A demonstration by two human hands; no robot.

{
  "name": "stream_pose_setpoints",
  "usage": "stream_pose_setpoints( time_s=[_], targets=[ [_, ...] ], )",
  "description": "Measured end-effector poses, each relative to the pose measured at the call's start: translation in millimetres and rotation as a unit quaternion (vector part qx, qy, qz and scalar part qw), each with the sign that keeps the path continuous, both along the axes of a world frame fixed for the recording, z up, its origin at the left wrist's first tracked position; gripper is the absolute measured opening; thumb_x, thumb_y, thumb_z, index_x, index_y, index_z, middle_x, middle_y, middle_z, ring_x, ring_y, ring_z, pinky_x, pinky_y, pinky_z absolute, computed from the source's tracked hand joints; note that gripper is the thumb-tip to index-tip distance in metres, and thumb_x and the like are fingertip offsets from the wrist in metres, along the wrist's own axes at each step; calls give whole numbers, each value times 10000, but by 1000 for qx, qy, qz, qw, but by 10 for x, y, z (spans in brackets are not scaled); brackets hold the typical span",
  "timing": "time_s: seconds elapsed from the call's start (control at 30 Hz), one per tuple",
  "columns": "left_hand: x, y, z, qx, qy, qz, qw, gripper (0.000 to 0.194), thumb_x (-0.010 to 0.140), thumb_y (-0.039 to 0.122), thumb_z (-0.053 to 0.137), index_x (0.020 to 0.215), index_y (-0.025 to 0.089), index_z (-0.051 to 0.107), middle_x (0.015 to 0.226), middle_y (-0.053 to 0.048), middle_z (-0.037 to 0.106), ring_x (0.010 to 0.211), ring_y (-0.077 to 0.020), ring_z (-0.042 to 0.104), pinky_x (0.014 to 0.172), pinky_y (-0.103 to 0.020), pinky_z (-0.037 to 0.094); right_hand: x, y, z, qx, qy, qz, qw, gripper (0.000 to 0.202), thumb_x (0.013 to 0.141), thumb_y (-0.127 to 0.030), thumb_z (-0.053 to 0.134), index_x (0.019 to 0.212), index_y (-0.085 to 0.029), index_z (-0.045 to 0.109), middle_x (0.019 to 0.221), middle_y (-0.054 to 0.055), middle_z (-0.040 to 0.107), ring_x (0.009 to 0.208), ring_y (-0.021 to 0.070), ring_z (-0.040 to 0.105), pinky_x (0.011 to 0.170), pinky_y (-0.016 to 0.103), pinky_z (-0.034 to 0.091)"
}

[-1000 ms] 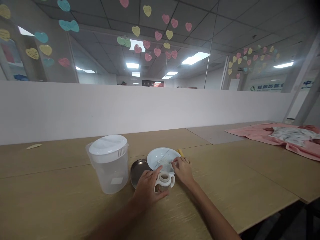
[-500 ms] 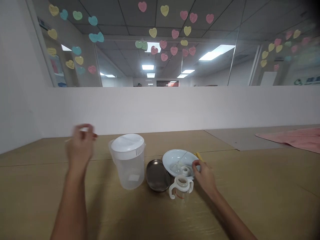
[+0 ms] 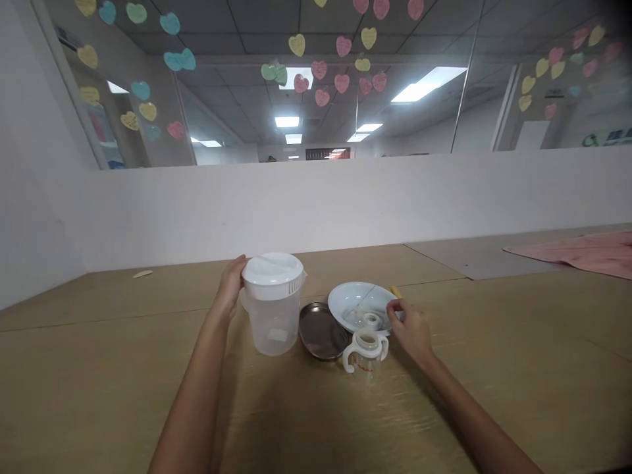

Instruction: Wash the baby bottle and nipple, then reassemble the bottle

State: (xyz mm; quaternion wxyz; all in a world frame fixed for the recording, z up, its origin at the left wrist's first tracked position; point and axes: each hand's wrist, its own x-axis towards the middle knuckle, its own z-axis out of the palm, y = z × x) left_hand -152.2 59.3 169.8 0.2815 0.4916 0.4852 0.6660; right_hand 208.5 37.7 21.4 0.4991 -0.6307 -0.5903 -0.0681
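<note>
My left hand (image 3: 231, 284) is at the handle side of a translucent plastic pitcher (image 3: 274, 322) with a white lid (image 3: 273, 266). Its fingers curl round behind, partly hidden. The pitcher stands upright on the table. With finger and thumb pinched, my right hand (image 3: 409, 327) holds the right rim of a white bowl (image 3: 345, 293). Inside the bowl lie a white ring-shaped cap (image 3: 372, 321) and clear pieces. In front of it stands a clear baby bottle (image 3: 366, 362) with a white two-handled collar, its top uncovered. A dark oval metal tray (image 3: 320, 332) sits between pitcher and bowl.
A yellow object (image 3: 395, 291) shows behind the bowl. One small flat cream-coloured piece (image 3: 143, 274) lies at the far left, near the white wall (image 3: 296, 204). Pink cloth (image 3: 582, 253) is spread at the far right of the table (image 3: 123, 382).
My left hand has moved right, from near the cream-coloured piece to the pitcher's handle side. My right hand stays at the bowl's rim. The whole view has shifted slightly.
</note>
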Motion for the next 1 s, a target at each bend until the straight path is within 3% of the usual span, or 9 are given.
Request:
stream_pose_setpoints(
  time_s=[0.07,0.13,0.3,0.4,0.47,0.6,0.7,0.83,1.0],
  targets=[
    [204,3,16,-1,-76,14,997,498,733,308,577,1201,136,564,1198,-126,603,1041,-212,595,866,-298,481,-25,-15,15,11,-1,9,1000,273,803,-369,394,752,-192,595,753,72,675,737,237,596,738,351,400],
    [428,-13,27,23,-95,31,995,550,741,284,578,1269,139,520,1137,-123,636,997,-212,618,863,-310,489,-43,-24,22,19,1,22,1000,266,811,-360,399,750,-191,596,758,72,672,741,233,592,740,348,399],
    [943,-68,19,169,93,85,978,385,792,265,545,1160,196,632,1022,-79,701,973,-212,638,889,-343,484,-46,-15,22,26,0,32,999,266,823,-344,403,752,-187,606,754,71,669,731,231,585,734,352,393],
    [1149,-101,43,205,214,118,948,310,818,238,505,1068,228,688,1023,-57,714,975,-223,641,897,-366,471,-43,-10,41,24,28,32,999,272,824,-350,409,753,-181,610,756,75,667,728,230,590,727,353,403],
    [1226,-125,79,212,238,121,940,292,820,241,510,1041,236,701,1014,-49,720,955,-228,648,887,-371,472,-63,-25,70,28,58,38,997,285,830,-374,417,791,-175,616,761,75,664,737,227,594,735,354,414],
    [1256,-169,154,224,138,93,960,248,807,288,547,962,201,719,978,-58,723,910,-209,654,874,-351,483,-201,-142,119,55,130,81,987,362,876,-445,391,1012,-176,591,787,57,660,816,220,598,772,353,431],
    [1232,-204,198,192,0,38,981,259,742,311,621,936,165,710,935,-74,720,859,-201,658,827,-335,506,-350,-289,105,101,147,177,968,354,918,-411,320,1101,-195,534,824,48,661,853,207,601,784,354,446],
    [1216,-235,234,85,-129,-17,988,362,657,292,691,985,138,680,909,-94,717,842,-211,660,777,-333,516,-475,-428,64,208,64,288,933,331,910,-376,340,1154,-197,476,947,81,636,880,219,597,788,391,461],
    [1224,-229,236,53,-167,-48,983,394,629,257,710,1003,140,669,950,-103,707,879,-205,652,819,-337,502,-500,-427,65,195,-44,301,932,418,852,-361,466,1222,-177,408,979,105,628,886,243,592,763,409,468]
  ],
)
